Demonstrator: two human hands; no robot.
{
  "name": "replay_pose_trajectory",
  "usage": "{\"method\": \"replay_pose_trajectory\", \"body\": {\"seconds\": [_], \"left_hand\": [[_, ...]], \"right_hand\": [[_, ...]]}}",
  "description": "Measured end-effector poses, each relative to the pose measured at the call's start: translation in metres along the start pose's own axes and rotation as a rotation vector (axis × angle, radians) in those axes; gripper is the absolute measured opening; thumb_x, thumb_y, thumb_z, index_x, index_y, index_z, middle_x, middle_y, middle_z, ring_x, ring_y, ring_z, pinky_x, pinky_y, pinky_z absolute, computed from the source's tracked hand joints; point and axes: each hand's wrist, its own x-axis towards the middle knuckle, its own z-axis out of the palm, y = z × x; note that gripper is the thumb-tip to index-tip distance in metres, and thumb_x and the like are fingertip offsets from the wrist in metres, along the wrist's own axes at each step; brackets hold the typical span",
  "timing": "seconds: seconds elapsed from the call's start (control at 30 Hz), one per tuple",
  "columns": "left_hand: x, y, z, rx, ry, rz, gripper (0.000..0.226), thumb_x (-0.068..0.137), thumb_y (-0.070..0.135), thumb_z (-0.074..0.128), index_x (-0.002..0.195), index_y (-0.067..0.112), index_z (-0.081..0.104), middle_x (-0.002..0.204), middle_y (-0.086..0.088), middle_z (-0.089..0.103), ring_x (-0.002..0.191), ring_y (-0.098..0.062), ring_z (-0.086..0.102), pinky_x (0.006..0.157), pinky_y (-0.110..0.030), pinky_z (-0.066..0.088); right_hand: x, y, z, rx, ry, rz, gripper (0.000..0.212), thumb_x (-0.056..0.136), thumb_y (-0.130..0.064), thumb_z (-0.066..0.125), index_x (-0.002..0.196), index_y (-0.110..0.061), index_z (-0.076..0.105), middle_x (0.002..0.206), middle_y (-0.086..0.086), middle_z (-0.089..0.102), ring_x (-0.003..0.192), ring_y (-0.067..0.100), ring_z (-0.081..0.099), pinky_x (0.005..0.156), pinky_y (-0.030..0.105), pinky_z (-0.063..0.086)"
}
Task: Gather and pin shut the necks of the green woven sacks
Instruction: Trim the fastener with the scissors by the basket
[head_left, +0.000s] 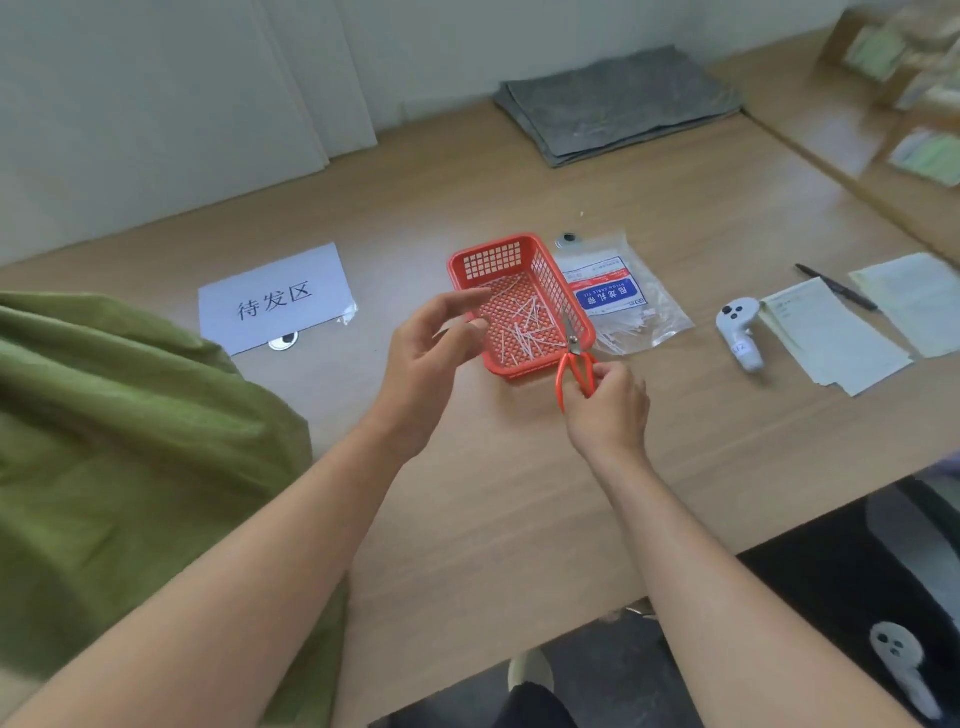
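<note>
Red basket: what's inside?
Short white strips lie scattered on the floor of the red basket. The scissors poke their blades in over its right wall, handles gripped by the right hand. The left hand covers the basket's left side, hiding anything there.

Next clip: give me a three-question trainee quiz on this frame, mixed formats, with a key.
1. True or false: the right hand grips the scissors.
2. Where does the sack lie? A: left of the basket. B: right of it. C: inside it.
3. Fill in: the tie bag lies on the basket's ____ side.
Key: 1 true; 2 A; 3 right.
</note>
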Motion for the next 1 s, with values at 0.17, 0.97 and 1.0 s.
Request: {"method": "replay_pose_trajectory", "body": {"seconds": [0.17, 0.97, 1.0], "left_hand": [[-0.02, 0.053, -0.033, -0.031, 0.048, 0.102, 0.035, 0.089, 0.021, 0.059, 0.121, 0.016, 0.072, 0.121, 0.004, 0.073, 0.122, -0.026, 0.067, 0.107, -0.05, 0.053], [-0.155, 0.211, -0.276, 0.125, 0.565, 0.49, 0.023, 0.101, 0.0, 0.055, 0.115, 0.003, 0.073, 0.107, -0.011, 0.077, 0.108, -0.023, 0.074, 0.095, -0.047, 0.06], [-0.154, 0.212, -0.284, 0.117, 0.577, 0.486, 0.023, 0.102, -0.001, 0.054, 0.115, 0.002, 0.073, 0.108, -0.013, 0.077, 0.108, -0.024, 0.074, 0.095, -0.046, 0.06]], "right_hand": [[-0.036, -0.075, -0.011, 0.163, -0.01, -0.218, 0.02, 0.093, -0.032, 0.073, 0.1, -0.017, 0.063, 0.095, 0.0, 0.072, 0.087, 0.017, 0.069, 0.075, 0.022, 0.053], [-0.227, -0.276, 0.08, 0.443, -0.362, -0.63, 0.02, 0.099, -0.034, 0.068, 0.104, -0.016, 0.061, 0.086, 0.0, 0.071, 0.074, 0.016, 0.068, 0.065, 0.027, 0.052], [-0.23, -0.279, 0.083, 0.436, -0.365, -0.632, 0.02, 0.099, -0.034, 0.069, 0.105, -0.016, 0.061, 0.087, -0.001, 0.071, 0.075, 0.015, 0.068, 0.066, 0.025, 0.052]]}}
